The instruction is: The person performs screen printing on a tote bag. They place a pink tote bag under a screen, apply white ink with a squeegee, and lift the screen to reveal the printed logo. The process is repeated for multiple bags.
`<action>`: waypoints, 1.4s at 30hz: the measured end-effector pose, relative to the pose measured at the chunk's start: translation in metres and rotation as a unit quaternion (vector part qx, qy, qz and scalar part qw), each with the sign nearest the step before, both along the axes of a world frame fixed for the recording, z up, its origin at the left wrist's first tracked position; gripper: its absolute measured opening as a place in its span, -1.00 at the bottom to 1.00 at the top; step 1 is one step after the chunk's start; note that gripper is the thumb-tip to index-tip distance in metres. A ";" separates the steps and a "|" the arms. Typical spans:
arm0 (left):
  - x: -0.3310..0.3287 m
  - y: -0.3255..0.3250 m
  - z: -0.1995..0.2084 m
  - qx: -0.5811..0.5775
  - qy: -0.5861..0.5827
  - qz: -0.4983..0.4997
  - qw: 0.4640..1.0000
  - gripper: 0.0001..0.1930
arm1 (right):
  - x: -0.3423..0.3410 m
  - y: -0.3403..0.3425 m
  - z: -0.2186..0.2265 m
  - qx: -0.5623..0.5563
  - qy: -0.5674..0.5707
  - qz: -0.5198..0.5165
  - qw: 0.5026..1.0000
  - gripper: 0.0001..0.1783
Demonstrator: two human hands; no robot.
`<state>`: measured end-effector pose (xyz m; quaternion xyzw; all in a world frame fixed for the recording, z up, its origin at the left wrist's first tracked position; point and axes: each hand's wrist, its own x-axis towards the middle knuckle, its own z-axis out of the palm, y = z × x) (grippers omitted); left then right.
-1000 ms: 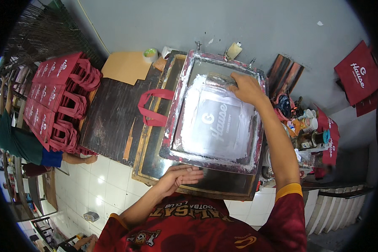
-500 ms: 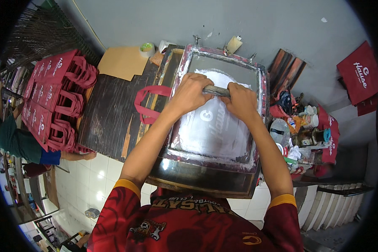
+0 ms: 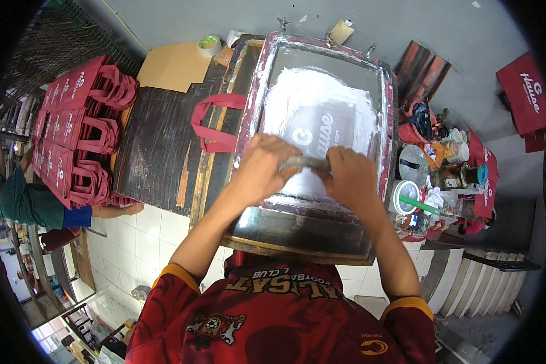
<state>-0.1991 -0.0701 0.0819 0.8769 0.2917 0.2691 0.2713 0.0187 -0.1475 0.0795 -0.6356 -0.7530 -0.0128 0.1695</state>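
My left hand (image 3: 262,167) and my right hand (image 3: 350,177) are both closed on the ends of a squeegee (image 3: 308,162), its wooden handle showing between them. The squeegee is at the near part of a screen-printing frame (image 3: 384,124), which lies flat on the table. White ink (image 3: 309,82) is smeared thickly around the far part of the mesh, and a pale logo shows in its middle. A dark red bag handle (image 3: 201,118) sticks out from under the frame's left side. The squeegee's blade is hidden by my hands.
Stacked dark red bags (image 3: 60,130) stand at the left beside a person in a green shirt (image 3: 33,203). Cardboard (image 3: 175,67) and a tape roll (image 3: 209,45) lie at the back left. A white tub (image 3: 401,193) with a green stick (image 3: 421,205) and several jars crowd the right.
Both hands have drawn the squeegee toward my body, from the far part of the mesh to its near part. White ink and the logo now show behind it.
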 end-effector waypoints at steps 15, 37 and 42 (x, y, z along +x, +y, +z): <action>-0.092 -0.083 0.000 -0.102 0.008 0.168 0.981 -0.38 | -0.007 -0.033 0.008 -0.046 -0.019 0.035 0.998 -0.56; -0.001 0.015 0.088 -0.041 0.008 -0.054 0.998 -0.48 | -0.023 0.022 0.176 -0.080 -0.048 0.082 0.992 -0.62; -0.027 0.005 0.058 -0.159 -0.045 0.073 0.983 -0.59 | 0.081 -0.035 0.194 0.087 0.002 -0.163 0.983 -0.65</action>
